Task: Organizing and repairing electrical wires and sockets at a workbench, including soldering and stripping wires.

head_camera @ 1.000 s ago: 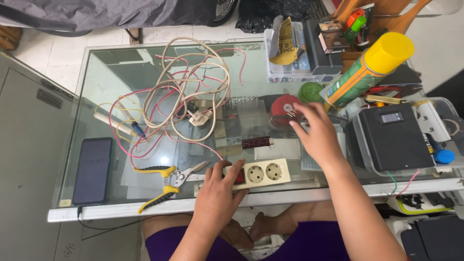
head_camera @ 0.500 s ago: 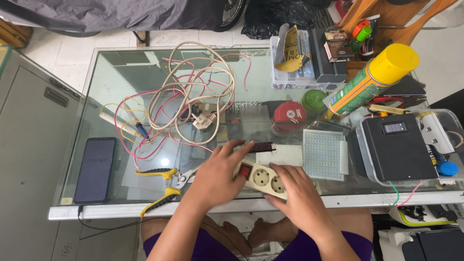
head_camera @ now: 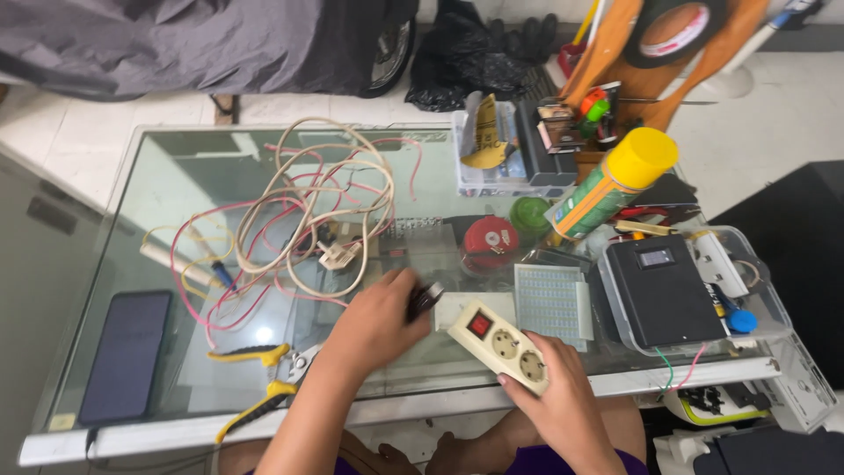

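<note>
Power strip (head_camera: 501,344) lifted, two sockets, one switch

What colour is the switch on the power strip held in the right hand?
Red, on the cream power strip in the right hand; head view.

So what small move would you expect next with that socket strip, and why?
Probably bringing the left hand and its small dark object over to the cream socket strip. The right hand holds the strip lifted and tilted, and the two are close but apart.
</note>
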